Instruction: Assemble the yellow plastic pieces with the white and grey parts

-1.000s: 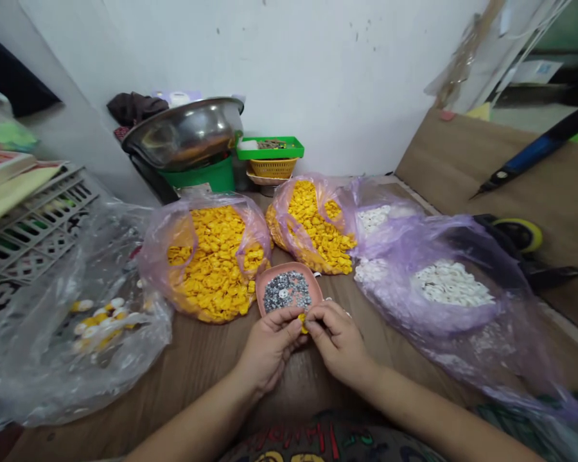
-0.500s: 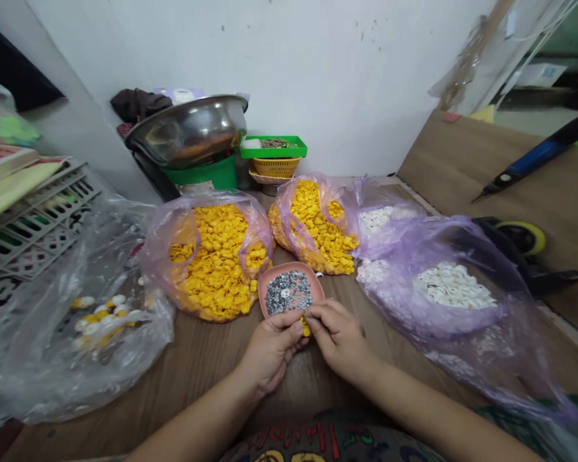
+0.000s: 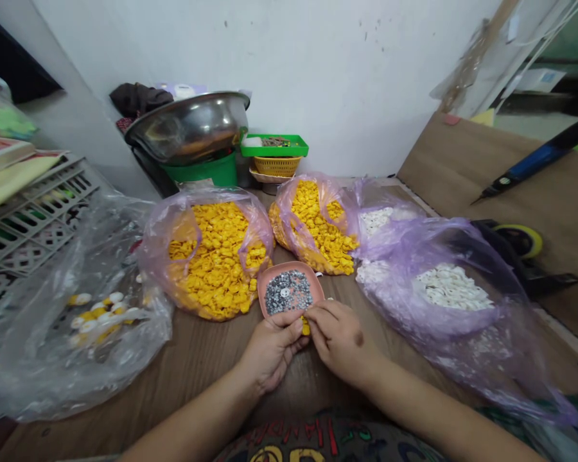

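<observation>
A small yellow plastic piece (image 3: 306,328) sits pinched between my two hands, mostly covered by fingers. My left hand (image 3: 275,346) grips it from the left, thumb on top. From the right, the thumb and fingers of my right hand (image 3: 340,333) close on it too; part of a small white piece shows just above those fingers. Right beyond the hands is a pink square dish (image 3: 264,277) of small grey discs (image 3: 289,289), with one white piece lying among them. Two purple plastic bags of yellow pieces (image 3: 219,256) stand open behind the dish.
Purple bags with white pieces (image 3: 455,286) lie at right. A clear bag (image 3: 38,366) with yellow-and-white pieces lies left, by a grey crate (image 3: 38,224). A metal basin (image 3: 187,125) and green tray (image 3: 298,146) stand at the wall. A blue pen-like tool (image 3: 534,160) hangs at right.
My right hand has turned slightly and its knuckles sit a little lower. Both hands stay together around the yellow piece.
</observation>
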`<state>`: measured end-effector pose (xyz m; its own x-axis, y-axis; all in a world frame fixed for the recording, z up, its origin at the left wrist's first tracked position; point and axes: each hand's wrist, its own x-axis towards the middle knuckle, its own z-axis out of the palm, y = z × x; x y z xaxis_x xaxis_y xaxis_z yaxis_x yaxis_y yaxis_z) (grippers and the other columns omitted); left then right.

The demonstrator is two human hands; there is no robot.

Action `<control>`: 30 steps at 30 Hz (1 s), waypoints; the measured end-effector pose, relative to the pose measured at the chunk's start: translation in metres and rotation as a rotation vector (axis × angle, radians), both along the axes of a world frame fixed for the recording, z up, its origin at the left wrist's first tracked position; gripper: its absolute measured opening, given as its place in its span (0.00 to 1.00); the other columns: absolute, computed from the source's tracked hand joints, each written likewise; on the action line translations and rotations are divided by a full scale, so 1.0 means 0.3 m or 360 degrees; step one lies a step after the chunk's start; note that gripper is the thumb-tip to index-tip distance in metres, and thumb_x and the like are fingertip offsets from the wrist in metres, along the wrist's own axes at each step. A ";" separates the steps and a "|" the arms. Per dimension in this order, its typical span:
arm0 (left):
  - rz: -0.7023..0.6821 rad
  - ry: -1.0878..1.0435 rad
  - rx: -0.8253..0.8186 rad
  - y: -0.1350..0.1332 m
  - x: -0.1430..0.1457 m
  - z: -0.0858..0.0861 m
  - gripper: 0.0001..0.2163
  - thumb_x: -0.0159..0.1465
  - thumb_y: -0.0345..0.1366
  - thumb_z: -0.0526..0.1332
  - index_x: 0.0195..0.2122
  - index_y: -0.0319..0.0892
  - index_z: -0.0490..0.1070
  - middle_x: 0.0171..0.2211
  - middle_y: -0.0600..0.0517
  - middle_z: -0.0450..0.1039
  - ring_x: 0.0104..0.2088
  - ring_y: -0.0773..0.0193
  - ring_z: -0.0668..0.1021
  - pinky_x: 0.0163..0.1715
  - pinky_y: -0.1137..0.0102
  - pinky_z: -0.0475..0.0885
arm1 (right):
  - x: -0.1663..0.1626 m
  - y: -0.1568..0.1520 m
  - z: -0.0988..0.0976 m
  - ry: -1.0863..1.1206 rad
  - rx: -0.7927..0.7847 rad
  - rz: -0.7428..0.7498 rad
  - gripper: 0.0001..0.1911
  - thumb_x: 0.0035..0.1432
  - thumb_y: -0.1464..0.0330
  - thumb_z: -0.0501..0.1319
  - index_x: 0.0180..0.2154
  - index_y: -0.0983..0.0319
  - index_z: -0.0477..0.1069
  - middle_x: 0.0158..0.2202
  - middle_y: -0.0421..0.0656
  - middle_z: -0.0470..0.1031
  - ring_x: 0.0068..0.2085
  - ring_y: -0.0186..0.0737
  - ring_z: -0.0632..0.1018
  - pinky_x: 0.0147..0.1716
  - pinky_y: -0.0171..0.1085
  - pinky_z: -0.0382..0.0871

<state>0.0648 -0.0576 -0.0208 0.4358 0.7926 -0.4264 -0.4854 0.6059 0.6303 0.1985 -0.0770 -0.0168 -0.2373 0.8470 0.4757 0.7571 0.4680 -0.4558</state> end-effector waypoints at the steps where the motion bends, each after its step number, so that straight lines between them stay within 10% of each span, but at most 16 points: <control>1: 0.0005 0.0005 -0.0001 0.000 -0.001 -0.002 0.13 0.38 0.33 0.72 0.27 0.35 0.77 0.24 0.48 0.76 0.25 0.71 0.74 0.28 0.77 0.70 | 0.002 0.000 0.001 -0.0016 0.0018 -0.0008 0.08 0.53 0.75 0.53 0.30 0.63 0.70 0.28 0.45 0.72 0.31 0.38 0.71 0.32 0.36 0.65; 8: 0.0128 -0.0020 -0.0080 0.011 -0.006 -0.008 0.12 0.40 0.28 0.71 0.28 0.35 0.76 0.29 0.48 0.77 0.27 0.70 0.76 0.29 0.77 0.71 | 0.022 0.004 0.046 -0.0264 -0.0063 0.0166 0.12 0.49 0.78 0.55 0.36 0.62 0.72 0.33 0.46 0.74 0.32 0.40 0.71 0.29 0.38 0.65; 20: 0.0183 0.0002 -0.0167 0.021 -0.003 0.015 0.08 0.51 0.22 0.62 0.31 0.37 0.70 0.22 0.50 0.75 0.21 0.68 0.77 0.20 0.77 0.72 | 0.054 0.124 0.044 0.0299 -0.0548 0.0028 0.12 0.51 0.76 0.53 0.33 0.61 0.73 0.33 0.43 0.74 0.35 0.37 0.76 0.37 0.38 0.70; 30: 0.0427 -0.0004 -0.0256 0.033 -0.012 0.033 0.10 0.55 0.19 0.55 0.34 0.36 0.72 0.27 0.50 0.74 0.22 0.73 0.74 0.23 0.80 0.72 | -0.005 0.001 0.012 0.0131 -0.0416 0.0044 0.07 0.51 0.76 0.55 0.31 0.62 0.70 0.30 0.44 0.73 0.33 0.37 0.74 0.33 0.34 0.69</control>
<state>0.0611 -0.0478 -0.0109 0.2216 0.8021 -0.5546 -0.6430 0.5477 0.5353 0.1969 -0.0768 -0.0131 -0.2317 0.9373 0.2602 0.7011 0.3463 -0.6233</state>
